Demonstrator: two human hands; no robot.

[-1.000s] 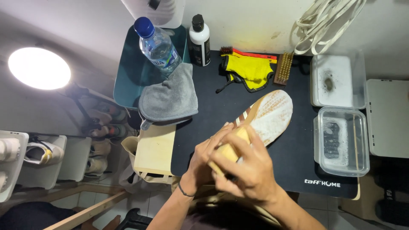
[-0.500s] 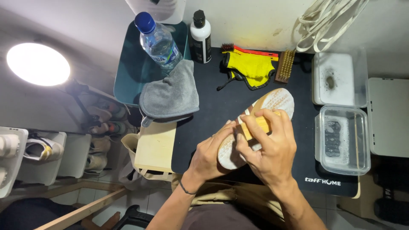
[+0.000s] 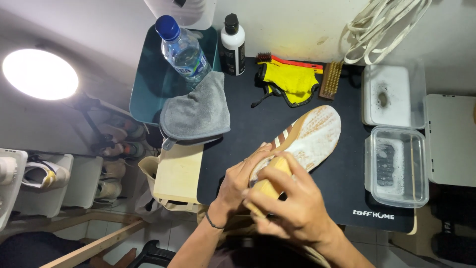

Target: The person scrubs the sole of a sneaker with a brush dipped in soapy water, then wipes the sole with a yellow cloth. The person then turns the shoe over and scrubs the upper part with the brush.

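Left hand [image 3: 238, 186] grips sneaker [image 3: 307, 139] heel; right hand [image 3: 292, 208] clasps wooden brush [image 3: 270, 183] on sole. Black-capped white bottle [image 3: 232, 45] stands beyond, blue-capped water bottle [image 3: 182, 49] beside it.

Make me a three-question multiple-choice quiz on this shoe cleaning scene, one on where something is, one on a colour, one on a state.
1. Where does the grey cloth lie?
A. inside a clear tub
B. left of the shoe, near the water bottle
C. under the shoe

2. What colour is the glove behind the shoe?
A. yellow
B. blue
C. white

3. How does the shoe lie?
A. upright, laced
B. inside a box
C. sole up, soapy

Answers:
1 B, it overlaps the teal tray.
2 A, bright yellow with dark trim.
3 C, the left hand steadies it while the right hand presses a wooden brush on the sole.
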